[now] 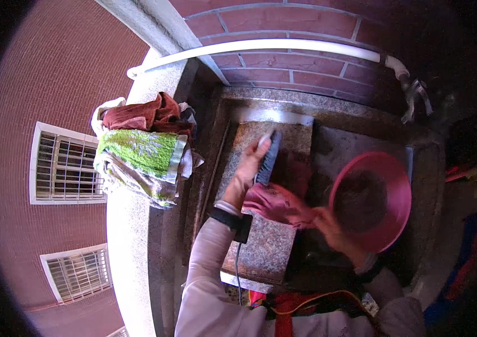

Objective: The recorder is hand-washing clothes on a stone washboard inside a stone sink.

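Note:
My left hand (249, 163) grips a scrubbing brush (270, 158) with blue-grey bristles, whose lower end is against or just over a wet reddish-pink cloth (278, 205). The cloth lies bunched across a speckled stone washing slab (263, 248), and a dark wet patch shows on the slab beyond it. At the cloth's right end, my right hand (331, 229) is closed on the fabric, somewhat blurred. Close beside that hand, a pink plastic basin (400, 198) stands in the sink; its inside is dark, so its contents cannot be told.
Several towels, one green (137, 151) and one brown-red (145, 116), hang over the pale ledge (129, 252) at left. A white pipe (284, 44) runs along the brick wall to a tap (417, 99) at upper right. A cable (237, 269) trails from my left wrist.

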`<control>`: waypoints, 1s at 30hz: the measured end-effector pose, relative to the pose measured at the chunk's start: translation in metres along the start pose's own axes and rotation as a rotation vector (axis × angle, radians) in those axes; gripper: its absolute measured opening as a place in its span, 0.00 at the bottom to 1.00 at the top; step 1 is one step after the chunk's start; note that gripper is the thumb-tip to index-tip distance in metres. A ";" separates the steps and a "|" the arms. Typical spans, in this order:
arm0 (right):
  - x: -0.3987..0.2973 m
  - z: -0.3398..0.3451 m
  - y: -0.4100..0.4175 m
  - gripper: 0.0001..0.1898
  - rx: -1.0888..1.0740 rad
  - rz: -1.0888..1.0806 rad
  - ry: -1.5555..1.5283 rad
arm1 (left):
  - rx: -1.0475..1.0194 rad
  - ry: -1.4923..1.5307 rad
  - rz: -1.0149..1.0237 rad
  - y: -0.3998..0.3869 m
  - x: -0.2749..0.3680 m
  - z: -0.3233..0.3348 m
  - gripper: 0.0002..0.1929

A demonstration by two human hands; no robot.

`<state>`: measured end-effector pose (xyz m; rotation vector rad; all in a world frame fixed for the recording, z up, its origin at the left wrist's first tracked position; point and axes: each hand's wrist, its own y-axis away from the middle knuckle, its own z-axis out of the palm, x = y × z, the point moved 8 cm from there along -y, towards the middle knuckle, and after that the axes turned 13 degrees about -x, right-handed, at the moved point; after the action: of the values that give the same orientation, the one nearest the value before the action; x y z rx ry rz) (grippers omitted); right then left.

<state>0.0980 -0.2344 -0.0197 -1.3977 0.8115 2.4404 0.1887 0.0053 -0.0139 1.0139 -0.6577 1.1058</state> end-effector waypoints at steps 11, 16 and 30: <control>-0.088 -0.052 0.092 0.17 0.433 -0.121 0.219 | 0.017 0.045 0.456 0.052 0.150 0.061 0.23; -0.012 0.033 0.041 0.17 -0.124 0.194 0.351 | 0.262 -0.382 0.219 0.084 0.052 -0.029 0.28; 0.115 0.094 0.042 0.33 -0.449 0.536 1.096 | -0.229 -1.764 0.197 0.163 -0.110 0.096 0.22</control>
<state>-0.0488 -0.2264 -0.0647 -3.1413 0.9120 2.0889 0.0025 -0.1097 -0.0127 1.5857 -2.2220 -0.0276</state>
